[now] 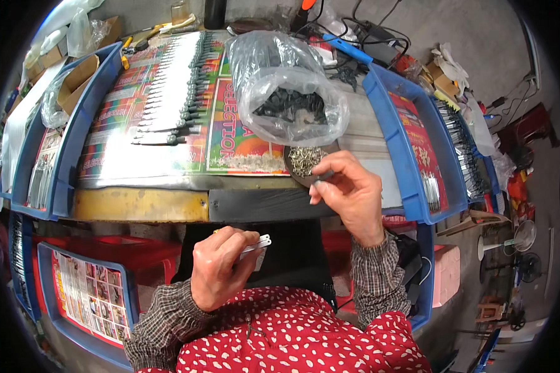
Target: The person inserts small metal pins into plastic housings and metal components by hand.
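My left hand (221, 264) is in front of the table edge, closed around a couple of slim white strips (257, 244) with small holes in their rounded ends. My right hand (348, 193) is over the near side of a dark round bowl (331, 148), thumb and forefinger pinched together. A small dark spot shows between those fingertips, too small to name. Short metal pins or screws (305, 160) fill the bowl. Just behind it, a clear plastic bag (333, 99) lies open toward me with small black pieces (290, 107) inside.
White strips with dark fittings (174, 87) lie in a long row on the table's printed cover (130, 165). Blue trays stand at the left (68, 155) and right (410, 161), with another blue tray (130, 298) low at the left. A blue-handled tool (348, 48) and cables lie behind.
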Demonstrator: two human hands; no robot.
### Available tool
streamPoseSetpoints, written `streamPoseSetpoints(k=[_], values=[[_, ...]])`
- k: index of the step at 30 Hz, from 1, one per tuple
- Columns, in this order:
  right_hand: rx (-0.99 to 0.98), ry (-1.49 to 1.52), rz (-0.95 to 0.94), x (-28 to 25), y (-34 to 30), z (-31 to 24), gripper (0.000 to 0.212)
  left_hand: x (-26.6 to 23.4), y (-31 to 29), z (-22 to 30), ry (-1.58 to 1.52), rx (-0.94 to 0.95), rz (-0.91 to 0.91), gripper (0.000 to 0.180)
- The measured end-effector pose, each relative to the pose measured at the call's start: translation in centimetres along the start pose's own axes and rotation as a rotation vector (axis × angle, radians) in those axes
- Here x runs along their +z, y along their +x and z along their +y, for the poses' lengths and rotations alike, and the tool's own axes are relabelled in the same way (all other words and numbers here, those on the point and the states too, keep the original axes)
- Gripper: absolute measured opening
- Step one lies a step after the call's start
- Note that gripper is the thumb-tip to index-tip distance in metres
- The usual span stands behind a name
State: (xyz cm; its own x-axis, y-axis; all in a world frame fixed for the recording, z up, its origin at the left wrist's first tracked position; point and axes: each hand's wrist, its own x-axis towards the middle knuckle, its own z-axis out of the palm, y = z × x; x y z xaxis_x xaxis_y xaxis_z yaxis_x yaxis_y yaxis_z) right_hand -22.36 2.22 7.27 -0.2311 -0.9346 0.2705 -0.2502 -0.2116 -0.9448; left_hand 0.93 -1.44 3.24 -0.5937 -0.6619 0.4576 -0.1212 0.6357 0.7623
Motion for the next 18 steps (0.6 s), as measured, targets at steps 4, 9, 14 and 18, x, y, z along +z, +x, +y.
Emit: streamPoseSetpoints(k=[4, 9, 14, 18], values=[[0.106, 0.254, -0.048, 0.6, -3.0, 1.2, 0.019, 0.1, 0.1, 0.4, -0.002, -0.009, -0.019, 0.024], [0.177, 0.357, -0.099, 1.6, -5.6, 2.1, 0.02, 0.6, -0.2, 0.6, -0.032, -0.032, -0.036, 0.025], [0.215, 0.348, -0.119, 2.2, -6.9, 2.4, 0.02, 0.8, -0.8, 0.9, -0.036, -0.031, -0.055, 0.025], [0.213, 0.342, -0.115, 2.6, -7.6, 2.2, 0.02, 1.1, -1.1, 1.0, -0.045, -0.025, -0.058, 0.024]])
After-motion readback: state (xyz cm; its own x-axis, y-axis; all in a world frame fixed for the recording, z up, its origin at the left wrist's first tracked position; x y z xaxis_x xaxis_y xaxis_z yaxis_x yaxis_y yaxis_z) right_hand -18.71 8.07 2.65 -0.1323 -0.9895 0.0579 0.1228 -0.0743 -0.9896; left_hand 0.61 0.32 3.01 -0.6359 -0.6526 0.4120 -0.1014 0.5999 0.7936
